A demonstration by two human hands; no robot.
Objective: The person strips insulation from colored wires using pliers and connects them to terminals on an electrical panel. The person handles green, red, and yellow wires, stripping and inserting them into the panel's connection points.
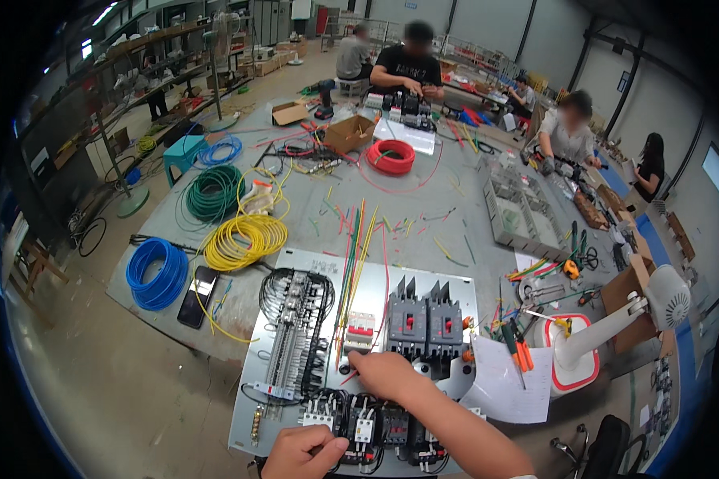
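Observation:
A metal mounting plate (252,375) carrying electrical parts lies in front of me. My right hand (383,375) reaches across it with curled fingers, just below a small white circuit breaker with red levers (361,326). A short red wire end (349,378) shows under its fingertips; whether they grip it is hidden. Two large dark grey breakers (425,323) stand right of that hand. My left hand (303,453) is closed at the near edge, beside a row of contactors (363,427); anything inside it is hidden. Long green, yellow and red wires (355,271) run up from the small breaker.
Blue (156,273), yellow (248,239), green (213,191) and red wire coils (391,157) lie on the table. A phone (197,297) is at left. At right are a white fan (607,331), papers (511,391) with screwdrivers, and a grey bin (527,209). Co-workers sit beyond.

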